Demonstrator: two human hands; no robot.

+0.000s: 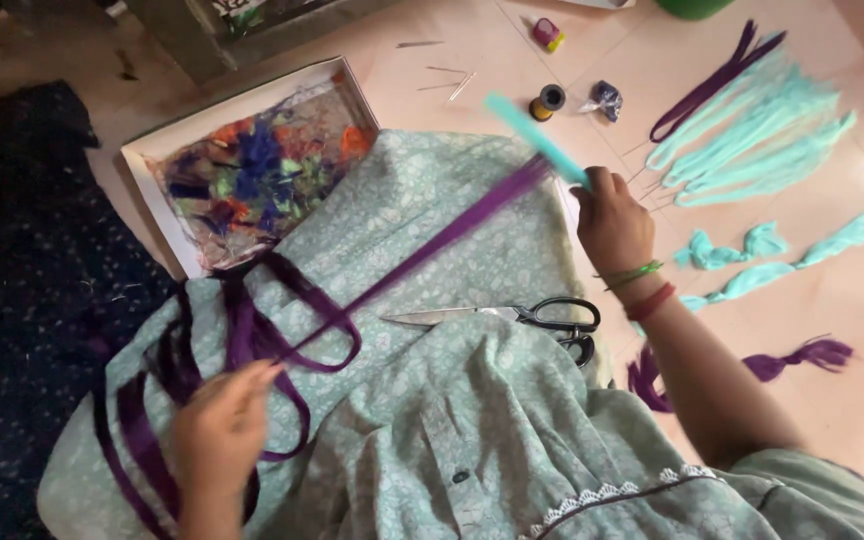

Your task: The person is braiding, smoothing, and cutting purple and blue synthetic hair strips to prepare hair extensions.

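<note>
I am working with two hands over my lap. My right hand is closed around one teal comb, which sticks up and to the left from my fist, blurred. My left hand is low on my lap with the fingers curled in, pinching purple thread at the fingertips. One taut purple strand runs from my left fingers up and to the right, ending right at the comb beside my right hand, so the strand lies stretched between the two hands. More loops of the same purple thread pile around and under my left hand, on the pale green patterned cloth of my dress.

One pair of scissors with black handles lies on the cloth, just below the strand and below my right wrist. One flat white box holding mixed coloured scraps sits on the floor above my left hand. Near the top I count one dark spool and one small red thing. To the right of my right hand lies one big bundle of teal thread with one purple bundle across it, and two smaller teal knotted pieces below. One purple tassel lies by my right forearm.
</note>
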